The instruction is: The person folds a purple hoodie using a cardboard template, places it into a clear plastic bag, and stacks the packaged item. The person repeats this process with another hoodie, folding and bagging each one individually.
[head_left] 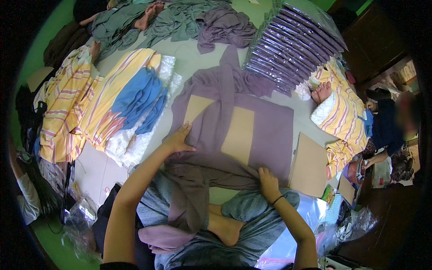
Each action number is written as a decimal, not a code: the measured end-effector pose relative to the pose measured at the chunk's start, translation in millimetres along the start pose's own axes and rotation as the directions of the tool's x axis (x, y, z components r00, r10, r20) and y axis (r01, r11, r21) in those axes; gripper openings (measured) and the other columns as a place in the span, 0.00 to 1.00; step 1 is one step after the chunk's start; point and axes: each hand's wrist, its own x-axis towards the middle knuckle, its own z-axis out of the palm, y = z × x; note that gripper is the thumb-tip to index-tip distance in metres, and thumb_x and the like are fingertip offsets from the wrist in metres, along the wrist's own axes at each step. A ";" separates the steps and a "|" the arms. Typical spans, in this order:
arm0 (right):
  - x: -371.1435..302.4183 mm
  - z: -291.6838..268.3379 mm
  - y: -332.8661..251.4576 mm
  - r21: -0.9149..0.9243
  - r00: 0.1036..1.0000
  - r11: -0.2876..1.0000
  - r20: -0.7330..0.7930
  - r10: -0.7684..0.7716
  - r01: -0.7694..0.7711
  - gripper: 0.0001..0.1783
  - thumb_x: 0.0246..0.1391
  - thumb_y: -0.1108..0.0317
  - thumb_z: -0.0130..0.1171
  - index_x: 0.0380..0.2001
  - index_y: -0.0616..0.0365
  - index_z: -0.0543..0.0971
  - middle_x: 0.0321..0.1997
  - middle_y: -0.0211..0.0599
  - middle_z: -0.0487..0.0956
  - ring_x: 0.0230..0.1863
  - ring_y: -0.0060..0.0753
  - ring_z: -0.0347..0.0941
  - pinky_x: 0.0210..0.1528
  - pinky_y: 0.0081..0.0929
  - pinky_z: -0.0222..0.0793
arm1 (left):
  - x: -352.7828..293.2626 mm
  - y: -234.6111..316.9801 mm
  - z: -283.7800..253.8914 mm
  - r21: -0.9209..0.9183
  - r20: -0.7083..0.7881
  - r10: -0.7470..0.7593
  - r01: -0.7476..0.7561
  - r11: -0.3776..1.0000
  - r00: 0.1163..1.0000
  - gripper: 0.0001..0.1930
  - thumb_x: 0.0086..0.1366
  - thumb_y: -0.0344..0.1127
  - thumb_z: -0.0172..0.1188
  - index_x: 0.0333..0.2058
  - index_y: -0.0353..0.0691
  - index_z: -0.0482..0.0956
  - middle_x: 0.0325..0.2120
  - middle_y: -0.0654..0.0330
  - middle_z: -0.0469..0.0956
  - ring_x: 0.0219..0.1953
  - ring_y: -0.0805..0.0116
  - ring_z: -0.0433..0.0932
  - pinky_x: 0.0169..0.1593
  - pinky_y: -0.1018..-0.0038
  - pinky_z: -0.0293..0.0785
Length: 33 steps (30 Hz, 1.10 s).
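A mauve knit garment (274,126) is spread on the floor before my crossed legs. On it lies a tan cardboard sheet (238,137), partly covered by folds and a long strip of the same cloth. My left hand (181,138) rests on the garment's left side, fingers and thumb apart. Lower right, my right hand (269,183) is closed on the near edge of the garment, pulling a fold taut. One part of the cloth hangs over my lap, ending in a ribbed lilac section (166,238).
More tan cardboard sheets (308,159) lie to the right, near clear plastic bags (288,229). Behind stands a stack of bagged mauve garments (292,45). Crumpled green garments (175,27) lie at the back. Other people sit left and right with yellow striped cloth (67,108).
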 end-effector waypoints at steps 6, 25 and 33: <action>-16.8 4.5 97.9 0.355 0.972 0.905 0.055 0.229 -0.233 0.16 0.36 0.76 0.48 0.34 0.62 0.73 0.31 0.49 0.75 0.36 0.48 0.71 0.35 0.37 0.68 | 4.5 -22.6 17.9 -0.014 -0.142 0.085 -0.087 0.996 0.986 0.33 0.51 0.36 0.56 0.55 0.44 0.53 0.56 0.55 0.51 0.57 0.60 0.53 0.57 0.72 0.54; 149.8 -57.1 -70.2 0.456 0.906 0.823 -0.393 -0.156 0.339 0.11 0.43 0.68 0.52 0.33 0.54 0.74 0.33 0.36 0.71 0.39 0.41 0.66 0.42 0.32 0.62 | 12.3 -31.9 15.1 -0.639 -0.389 -0.126 -0.169 0.751 0.912 0.20 0.54 0.18 0.42 0.46 0.42 0.69 0.38 0.59 0.74 0.42 0.70 0.72 0.47 0.80 0.63; 183.9 -31.2 -105.6 0.412 0.912 0.855 -0.381 -0.153 0.316 0.07 0.43 0.64 0.53 0.26 0.54 0.74 0.29 0.33 0.72 0.34 0.37 0.66 0.40 0.30 0.58 | 17.5 -41.2 16.6 -0.598 -0.366 -0.149 -0.110 0.794 0.919 0.17 0.53 0.19 0.49 0.42 0.41 0.72 0.36 0.59 0.75 0.37 0.72 0.74 0.43 0.80 0.67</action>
